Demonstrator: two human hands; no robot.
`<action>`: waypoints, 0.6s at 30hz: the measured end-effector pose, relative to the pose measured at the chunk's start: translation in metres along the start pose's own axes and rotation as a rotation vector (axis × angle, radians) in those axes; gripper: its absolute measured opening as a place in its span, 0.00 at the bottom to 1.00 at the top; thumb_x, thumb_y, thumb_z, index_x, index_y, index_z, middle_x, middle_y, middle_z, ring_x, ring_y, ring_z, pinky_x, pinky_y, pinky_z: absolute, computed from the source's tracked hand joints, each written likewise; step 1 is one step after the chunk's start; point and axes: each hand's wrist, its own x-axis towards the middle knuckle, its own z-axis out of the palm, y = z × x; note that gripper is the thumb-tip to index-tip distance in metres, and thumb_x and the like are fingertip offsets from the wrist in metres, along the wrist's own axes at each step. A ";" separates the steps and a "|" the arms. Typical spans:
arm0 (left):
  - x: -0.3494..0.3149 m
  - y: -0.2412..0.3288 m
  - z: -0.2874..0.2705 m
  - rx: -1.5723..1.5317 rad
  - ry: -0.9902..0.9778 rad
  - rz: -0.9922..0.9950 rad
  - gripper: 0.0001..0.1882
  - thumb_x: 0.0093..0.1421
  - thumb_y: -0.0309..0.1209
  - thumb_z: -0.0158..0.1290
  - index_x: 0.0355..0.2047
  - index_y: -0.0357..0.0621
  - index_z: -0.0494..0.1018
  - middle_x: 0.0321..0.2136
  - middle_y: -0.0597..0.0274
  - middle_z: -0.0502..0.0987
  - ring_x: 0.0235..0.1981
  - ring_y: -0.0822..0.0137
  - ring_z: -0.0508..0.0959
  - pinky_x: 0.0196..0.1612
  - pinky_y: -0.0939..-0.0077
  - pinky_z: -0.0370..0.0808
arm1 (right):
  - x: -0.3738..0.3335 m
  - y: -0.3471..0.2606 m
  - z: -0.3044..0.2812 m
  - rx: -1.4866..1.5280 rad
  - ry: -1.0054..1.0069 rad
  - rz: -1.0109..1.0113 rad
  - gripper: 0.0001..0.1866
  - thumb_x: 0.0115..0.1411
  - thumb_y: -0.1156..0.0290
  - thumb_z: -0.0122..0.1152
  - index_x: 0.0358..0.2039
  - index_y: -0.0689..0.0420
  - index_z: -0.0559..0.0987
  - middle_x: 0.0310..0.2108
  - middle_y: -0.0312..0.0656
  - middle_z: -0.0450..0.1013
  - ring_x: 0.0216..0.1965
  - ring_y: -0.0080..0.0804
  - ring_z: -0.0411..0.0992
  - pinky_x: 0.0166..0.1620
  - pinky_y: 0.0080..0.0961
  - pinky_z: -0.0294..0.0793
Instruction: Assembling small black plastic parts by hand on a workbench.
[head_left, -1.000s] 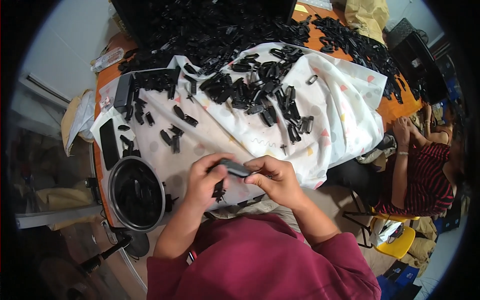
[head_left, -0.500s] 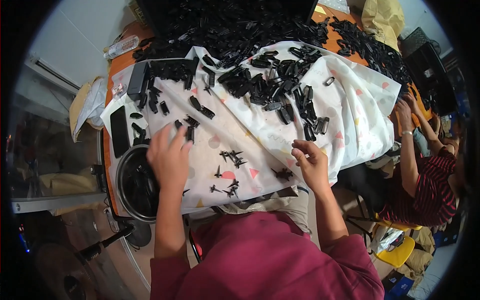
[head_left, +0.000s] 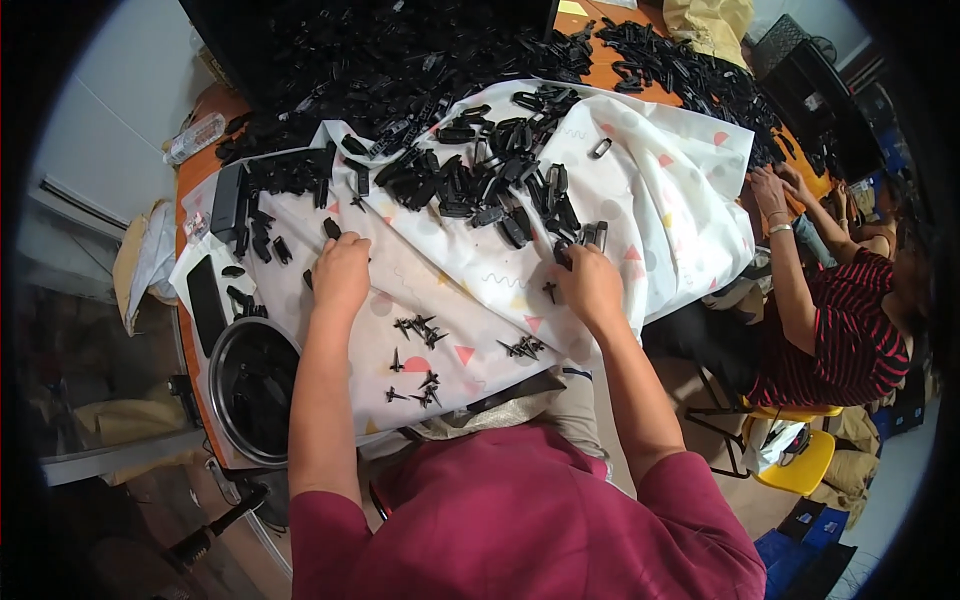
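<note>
My left hand (head_left: 341, 272) is closed low over the cloth, just below a black plastic clip (head_left: 331, 228). Its fingertips are turned away, so what they grip is hidden. My right hand (head_left: 590, 285) pinches a black plastic clip (head_left: 563, 254) at the near edge of a loose heap of black clips (head_left: 515, 165). Just left of that hand is a small black cross-shaped piece (head_left: 550, 291). Between my forearms lie several small black pointed pieces (head_left: 421, 330), with another cluster of pointed pieces (head_left: 524, 347) to the right.
A round dark pan (head_left: 254, 392) stands at the left, near a black phone (head_left: 207, 305) and a dark box (head_left: 228, 199). A large mass of black parts (head_left: 360, 60) fills the back. Patterned white cloth (head_left: 690, 215) bunches at right. Another person's hands (head_left: 772, 190) work at far right.
The view has shifted. Both hands have moved forward: the left has come down among the clips and closed, and the right has reached the heap's near edge and taken hold of a clip.
</note>
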 end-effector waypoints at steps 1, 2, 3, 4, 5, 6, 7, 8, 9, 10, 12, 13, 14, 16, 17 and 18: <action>0.000 0.002 -0.004 0.005 0.003 -0.001 0.15 0.47 0.19 0.44 0.35 0.40 0.73 0.34 0.56 0.74 0.38 0.53 0.72 0.44 0.65 0.68 | 0.003 0.000 0.003 0.028 -0.013 0.031 0.09 0.45 0.72 0.60 0.28 0.61 0.77 0.30 0.48 0.71 0.30 0.40 0.70 0.34 0.28 0.68; 0.001 0.006 -0.007 -0.015 0.015 -0.017 0.14 0.48 0.19 0.46 0.36 0.40 0.73 0.34 0.56 0.74 0.38 0.55 0.73 0.43 0.68 0.68 | 0.005 -0.001 0.004 0.057 -0.027 0.062 0.08 0.44 0.73 0.60 0.26 0.62 0.76 0.30 0.47 0.71 0.30 0.42 0.70 0.35 0.28 0.68; 0.001 0.012 -0.011 -0.036 0.028 -0.033 0.13 0.48 0.20 0.48 0.37 0.40 0.72 0.35 0.55 0.75 0.37 0.57 0.73 0.43 0.71 0.68 | 0.005 -0.001 0.002 0.061 -0.024 0.060 0.08 0.44 0.73 0.60 0.26 0.62 0.76 0.30 0.47 0.71 0.30 0.42 0.70 0.35 0.28 0.68; 0.000 0.017 -0.015 -0.029 0.030 -0.042 0.13 0.48 0.20 0.48 0.37 0.40 0.72 0.35 0.55 0.75 0.37 0.57 0.73 0.43 0.71 0.68 | 0.004 -0.004 -0.001 0.174 0.008 0.037 0.07 0.44 0.73 0.60 0.24 0.62 0.75 0.29 0.46 0.71 0.29 0.39 0.70 0.34 0.28 0.68; -0.001 0.027 -0.018 -0.339 0.012 -0.134 0.13 0.50 0.22 0.50 0.38 0.39 0.72 0.35 0.56 0.75 0.36 0.61 0.74 0.41 0.74 0.69 | 0.002 -0.002 -0.004 0.280 0.044 0.026 0.06 0.44 0.74 0.60 0.22 0.63 0.74 0.28 0.45 0.70 0.27 0.37 0.70 0.34 0.28 0.68; -0.002 0.037 -0.018 -0.650 -0.008 -0.226 0.12 0.51 0.24 0.52 0.39 0.39 0.71 0.36 0.57 0.75 0.34 0.65 0.74 0.40 0.77 0.69 | 0.002 0.000 -0.003 0.424 -0.012 0.113 0.10 0.44 0.77 0.63 0.28 0.62 0.72 0.29 0.44 0.71 0.24 0.32 0.69 0.27 0.24 0.70; -0.009 0.048 -0.019 -1.058 -0.049 -0.176 0.12 0.53 0.26 0.51 0.39 0.39 0.70 0.36 0.58 0.76 0.32 0.69 0.74 0.37 0.80 0.68 | 0.000 -0.005 -0.007 0.427 -0.016 0.113 0.10 0.44 0.77 0.63 0.28 0.62 0.72 0.29 0.44 0.71 0.24 0.32 0.69 0.27 0.24 0.70; -0.017 0.061 -0.021 -1.468 -0.092 -0.117 0.12 0.55 0.27 0.51 0.40 0.40 0.70 0.37 0.60 0.76 0.30 0.74 0.73 0.35 0.83 0.68 | -0.003 -0.018 -0.016 0.923 -0.083 0.159 0.16 0.44 0.78 0.63 0.35 0.61 0.70 0.30 0.44 0.71 0.23 0.29 0.70 0.23 0.21 0.69; -0.026 0.072 -0.029 -1.539 -0.190 -0.131 0.10 0.57 0.27 0.49 0.40 0.40 0.70 0.36 0.63 0.76 0.28 0.78 0.71 0.30 0.85 0.67 | -0.006 -0.033 -0.026 1.419 -0.149 0.205 0.22 0.44 0.79 0.64 0.41 0.59 0.68 0.31 0.45 0.71 0.22 0.27 0.70 0.20 0.18 0.69; -0.034 0.081 -0.030 -1.674 -0.265 -0.156 0.11 0.57 0.27 0.49 0.41 0.39 0.70 0.35 0.65 0.76 0.29 0.79 0.71 0.31 0.86 0.68 | -0.009 -0.050 -0.037 1.553 -0.179 0.169 0.28 0.44 0.79 0.64 0.47 0.58 0.64 0.32 0.46 0.71 0.23 0.29 0.71 0.19 0.17 0.70; -0.045 0.096 -0.028 -1.895 -0.326 -0.188 0.12 0.58 0.27 0.48 0.42 0.39 0.70 0.34 0.66 0.76 0.29 0.79 0.72 0.31 0.87 0.69 | -0.016 -0.076 -0.046 1.766 -0.261 0.113 0.34 0.46 0.80 0.62 0.53 0.58 0.60 0.35 0.48 0.70 0.27 0.33 0.73 0.21 0.19 0.75; -0.049 0.103 -0.029 -1.983 -0.309 -0.193 0.13 0.59 0.27 0.47 0.43 0.39 0.70 0.34 0.67 0.76 0.29 0.79 0.72 0.32 0.86 0.70 | -0.019 -0.083 -0.045 1.761 -0.268 0.092 0.28 0.49 0.78 0.60 0.51 0.60 0.63 0.38 0.48 0.70 0.30 0.33 0.73 0.25 0.20 0.76; -0.050 0.111 -0.038 -1.975 -0.287 -0.203 0.14 0.59 0.25 0.45 0.47 0.38 0.68 0.37 0.64 0.75 0.29 0.78 0.72 0.31 0.85 0.70 | -0.021 -0.088 -0.041 1.810 -0.272 0.144 0.24 0.51 0.77 0.58 0.50 0.61 0.65 0.39 0.48 0.70 0.32 0.33 0.73 0.26 0.20 0.77; -0.054 0.120 -0.047 -2.047 -0.268 -0.152 0.15 0.59 0.22 0.43 0.48 0.37 0.66 0.39 0.62 0.74 0.30 0.77 0.73 0.32 0.85 0.71 | -0.026 -0.092 -0.038 1.873 -0.253 0.184 0.17 0.55 0.75 0.54 0.46 0.64 0.68 0.40 0.47 0.70 0.35 0.33 0.72 0.30 0.22 0.77; -0.056 0.121 -0.048 -2.116 -0.250 -0.100 0.17 0.59 0.20 0.42 0.49 0.35 0.65 0.40 0.60 0.73 0.32 0.76 0.74 0.34 0.84 0.71 | -0.029 -0.092 -0.038 1.872 -0.257 0.181 0.17 0.55 0.75 0.54 0.46 0.64 0.68 0.40 0.47 0.70 0.35 0.33 0.72 0.30 0.22 0.77; -0.058 0.120 -0.045 -2.091 -0.260 -0.059 0.19 0.57 0.18 0.41 0.51 0.34 0.62 0.43 0.57 0.71 0.36 0.73 0.74 0.40 0.82 0.71 | -0.031 -0.093 -0.038 1.892 -0.246 0.198 0.17 0.55 0.75 0.54 0.46 0.64 0.69 0.40 0.47 0.70 0.36 0.33 0.72 0.31 0.23 0.78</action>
